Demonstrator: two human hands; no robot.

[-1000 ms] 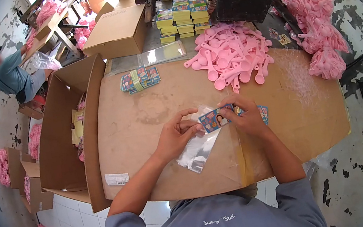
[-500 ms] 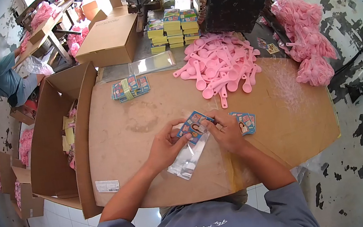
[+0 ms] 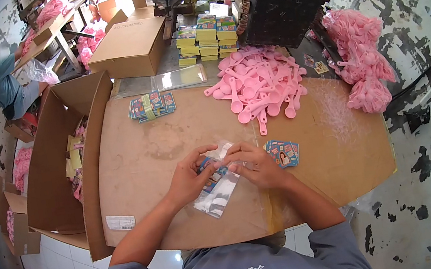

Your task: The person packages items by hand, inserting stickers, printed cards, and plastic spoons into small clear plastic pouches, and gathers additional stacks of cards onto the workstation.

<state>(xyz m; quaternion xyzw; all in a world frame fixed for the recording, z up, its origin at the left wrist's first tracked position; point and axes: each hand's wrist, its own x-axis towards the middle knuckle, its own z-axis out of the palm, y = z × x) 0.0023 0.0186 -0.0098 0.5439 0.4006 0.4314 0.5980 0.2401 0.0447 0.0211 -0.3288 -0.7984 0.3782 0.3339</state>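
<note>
My left hand (image 3: 189, 178) is closed on a blue printed card (image 3: 209, 181), thumb on its face. A clear plastic bag (image 3: 216, 200) lies under and beside the card, its lower end on the cardboard-covered tabletop. My right hand (image 3: 256, 165) pinches the upper part of the bag near the card's top edge; its fingers hide part of both. Whether the card is inside the bag or beside it, I cannot tell. Just right of my right hand sits a small pile of similar cards (image 3: 285, 153). A banded bundle of cards (image 3: 152, 106) lies farther back on the left.
A heap of pink measuring spoons (image 3: 261, 82) lies ahead, with stacked card packs (image 3: 206, 35) behind it. An open carton (image 3: 53, 177) stands left, a closed box (image 3: 128, 48) behind. Bagged pink spoons (image 3: 363, 54) are at right. A co-worker (image 3: 4, 83) sits far left.
My hands and the card have shifted slightly left and down. My right hand has moved from the card's edge to the bag's upper part, which now shows above the card.
</note>
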